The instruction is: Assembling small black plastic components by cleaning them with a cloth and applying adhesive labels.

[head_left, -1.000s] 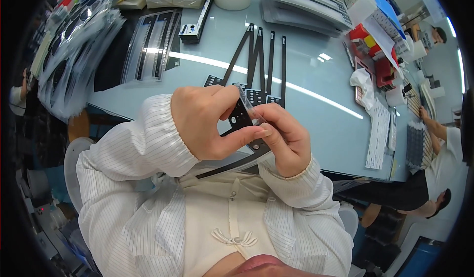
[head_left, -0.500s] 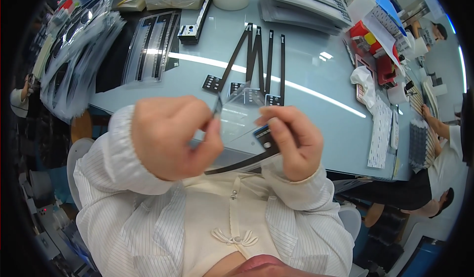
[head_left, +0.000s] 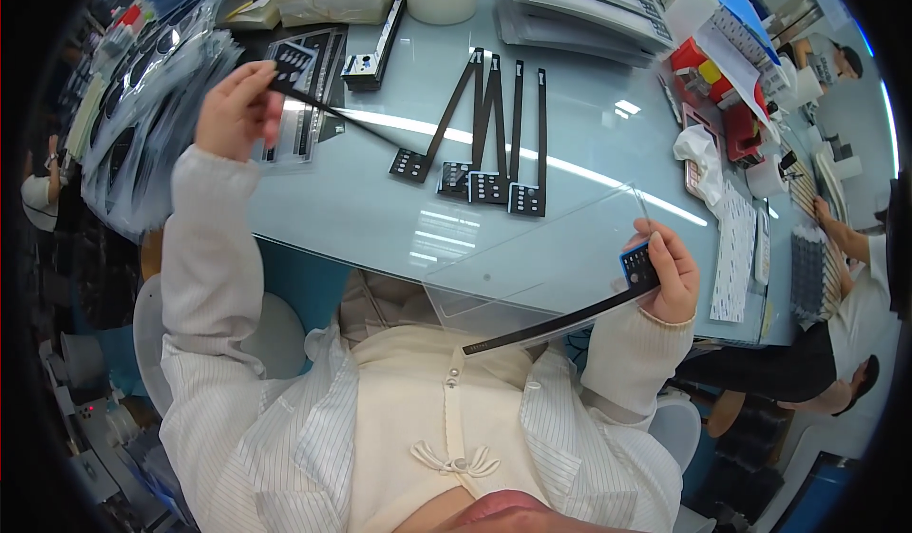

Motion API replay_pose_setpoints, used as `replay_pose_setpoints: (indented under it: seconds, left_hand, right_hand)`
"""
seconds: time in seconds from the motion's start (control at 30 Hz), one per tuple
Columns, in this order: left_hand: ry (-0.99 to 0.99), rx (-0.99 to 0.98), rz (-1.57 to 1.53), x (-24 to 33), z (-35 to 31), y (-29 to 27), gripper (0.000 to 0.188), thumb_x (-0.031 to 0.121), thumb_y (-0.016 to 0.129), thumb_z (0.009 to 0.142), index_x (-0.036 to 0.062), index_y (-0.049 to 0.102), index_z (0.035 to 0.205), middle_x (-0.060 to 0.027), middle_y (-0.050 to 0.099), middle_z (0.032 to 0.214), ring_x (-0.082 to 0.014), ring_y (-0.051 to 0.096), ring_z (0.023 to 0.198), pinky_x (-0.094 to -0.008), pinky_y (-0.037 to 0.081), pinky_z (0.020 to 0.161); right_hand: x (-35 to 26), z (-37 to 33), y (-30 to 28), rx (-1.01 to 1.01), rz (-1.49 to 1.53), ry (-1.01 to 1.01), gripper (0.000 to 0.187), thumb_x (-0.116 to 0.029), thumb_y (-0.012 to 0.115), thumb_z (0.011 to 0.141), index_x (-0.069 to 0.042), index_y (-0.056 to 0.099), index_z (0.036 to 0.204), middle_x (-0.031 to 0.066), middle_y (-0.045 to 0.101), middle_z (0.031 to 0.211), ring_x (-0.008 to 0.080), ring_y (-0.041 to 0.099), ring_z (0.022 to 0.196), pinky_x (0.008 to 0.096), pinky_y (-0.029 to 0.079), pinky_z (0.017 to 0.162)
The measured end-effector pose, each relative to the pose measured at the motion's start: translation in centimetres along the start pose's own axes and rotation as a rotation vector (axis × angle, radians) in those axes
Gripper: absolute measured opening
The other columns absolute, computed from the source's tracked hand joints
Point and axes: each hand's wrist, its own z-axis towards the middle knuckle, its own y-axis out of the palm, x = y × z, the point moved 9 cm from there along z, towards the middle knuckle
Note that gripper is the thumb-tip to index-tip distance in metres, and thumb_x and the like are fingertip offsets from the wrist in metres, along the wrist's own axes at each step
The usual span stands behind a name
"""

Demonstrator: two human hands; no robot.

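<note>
My left fingers pinch a black strip near its broad end, over the desk's left side; my right fingers grip a clear sheet and another black strip across the near edge.

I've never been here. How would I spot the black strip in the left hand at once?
Find the big pale-blue table, then the left hand raised at its left side. From its fingertips the black strip slants down to the right, wide end uppermost. Unlike the similar strips lying nearby, this one is held up by that hand.
</note>
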Motion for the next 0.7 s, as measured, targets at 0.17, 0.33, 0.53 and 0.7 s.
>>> replay_pose_setpoints:
  seconds: [0.17, 0.33, 0.53, 0.7]
  left_hand:
    - [-0.113, 0.072, -0.267, -5.6, 3.0, 0.9, 0.024, 0.015, 0.056, 0.098, 0.0021, 0.049, 0.117, -0.0090, 0.064, 0.081, -0.0166, 0.063, 0.064, -0.0280, 0.055, 0.056]
    - [-0.266, 0.193, -0.260, -9.9, 1.6, 2.8, 0.032, 0.018, 0.057, 0.098, 0.0019, 0.046, 0.123, -0.0105, 0.065, 0.085, -0.0196, 0.064, 0.067, -0.0293, 0.056, 0.056]
    - [-0.297, 0.273, 0.322, -7.6, -0.7, 3.2, 0.033, 0.040, 0.066, 0.092, 0.0082, 0.061, 0.089, -0.0022, 0.058, 0.059, -0.0087, 0.042, 0.039, -0.0223, 0.029, 0.039]
    - [-0.295, 0.262, 0.383, -7.5, -0.5, 1.9, 0.030, 0.036, 0.065, 0.093, 0.0062, 0.062, 0.094, -0.0026, 0.059, 0.062, -0.0086, 0.043, 0.041, -0.0228, 0.031, 0.038]
  right_hand:
    - [0.1, -0.5, 0.1, 0.000, 0.027, -0.007, 0.029, -0.012, 0.056, 0.097, 0.008, 0.061, 0.116, 0.0106, 0.065, 0.089, 0.0139, 0.062, 0.080, 0.0222, 0.048, 0.072]
    - [0.8, -0.5, 0.2, 0.000, 0.036, 0.005, 0.029, -0.012, 0.056, 0.097, 0.008, 0.061, 0.117, 0.0105, 0.065, 0.089, 0.0140, 0.062, 0.080, 0.0221, 0.048, 0.071]
    - [1.4, -0.4, 0.4, -0.005, -0.007, 0.014, 0.029, -0.012, 0.055, 0.097, 0.008, 0.061, 0.117, 0.0104, 0.065, 0.089, 0.0145, 0.062, 0.080, 0.0225, 0.048, 0.070]
    - [1.9, -0.6, 1.0, -0.019, -0.006, 0.032, 0.029, -0.012, 0.055, 0.097, 0.008, 0.060, 0.117, 0.0107, 0.065, 0.089, 0.0144, 0.062, 0.079, 0.0224, 0.048, 0.068]
